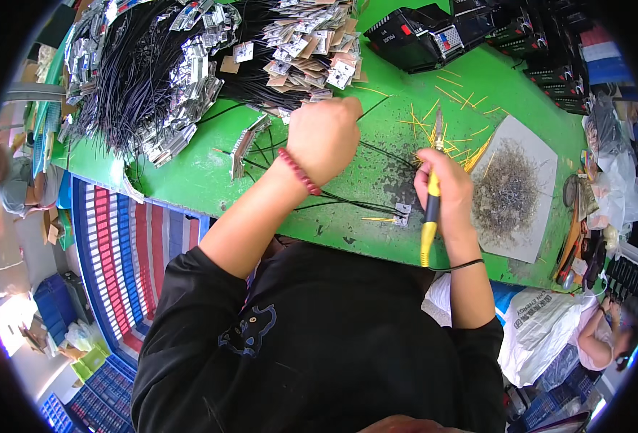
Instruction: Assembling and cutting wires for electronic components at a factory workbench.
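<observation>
Green painted worktop (192,180) leaves a passage at front left; thin black cables (333,197) cross the middle, scattered thin yellow strands (469,159) clutter beyond, and black plastic housings (405,45) apparently block the far right.

The table (398,90) is bright green, mottled with dark grey scuffs; on its right lies a pale grey sheet (544,166) with a blackish-brown speckled blotch. Over the table, the soldering iron (430,213) is yellow and black, the beaded bracelet (298,172) dark red. Scattered on it, thin strands (465,153) are yellow. At the table's far left, bundled cables (138,65) are black, their metal pieces (210,83) silver. Left of the table, a cloth (142,252) is striped red, white and blue; at its near edge, the shirt (348,317) is black with a blue-outlined figure
</observation>
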The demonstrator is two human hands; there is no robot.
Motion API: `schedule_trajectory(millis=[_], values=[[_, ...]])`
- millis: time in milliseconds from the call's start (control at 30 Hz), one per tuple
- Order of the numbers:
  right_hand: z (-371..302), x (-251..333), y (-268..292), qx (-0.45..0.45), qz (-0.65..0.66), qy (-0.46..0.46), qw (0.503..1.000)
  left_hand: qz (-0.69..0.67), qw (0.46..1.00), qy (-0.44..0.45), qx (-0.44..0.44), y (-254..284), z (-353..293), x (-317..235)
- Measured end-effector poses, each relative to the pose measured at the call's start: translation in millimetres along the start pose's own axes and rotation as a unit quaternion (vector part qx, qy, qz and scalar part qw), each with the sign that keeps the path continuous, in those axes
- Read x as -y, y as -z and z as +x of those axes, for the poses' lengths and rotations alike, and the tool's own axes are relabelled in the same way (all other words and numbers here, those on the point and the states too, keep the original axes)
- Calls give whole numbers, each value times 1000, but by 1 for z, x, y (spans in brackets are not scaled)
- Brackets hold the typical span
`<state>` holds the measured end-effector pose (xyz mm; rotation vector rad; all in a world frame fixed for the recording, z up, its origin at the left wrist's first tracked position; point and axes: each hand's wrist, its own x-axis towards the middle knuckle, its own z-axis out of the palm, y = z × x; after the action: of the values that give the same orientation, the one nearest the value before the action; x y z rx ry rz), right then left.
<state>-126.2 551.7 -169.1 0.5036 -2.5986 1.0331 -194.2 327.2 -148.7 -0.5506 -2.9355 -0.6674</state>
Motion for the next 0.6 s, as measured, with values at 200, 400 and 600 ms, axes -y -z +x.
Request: schedule_trajectory(millis=[200,400,600], values=[[5,23,22,-82,160,-121,976,-456,876,67,142,57,-14,-30],[10,50,40,-41,301,-119,945,-241,954,-177,-37,42,-24,-65],[-21,47,31,-167,350,-115,915,-284,952,-117,11,26,-32,-66]])
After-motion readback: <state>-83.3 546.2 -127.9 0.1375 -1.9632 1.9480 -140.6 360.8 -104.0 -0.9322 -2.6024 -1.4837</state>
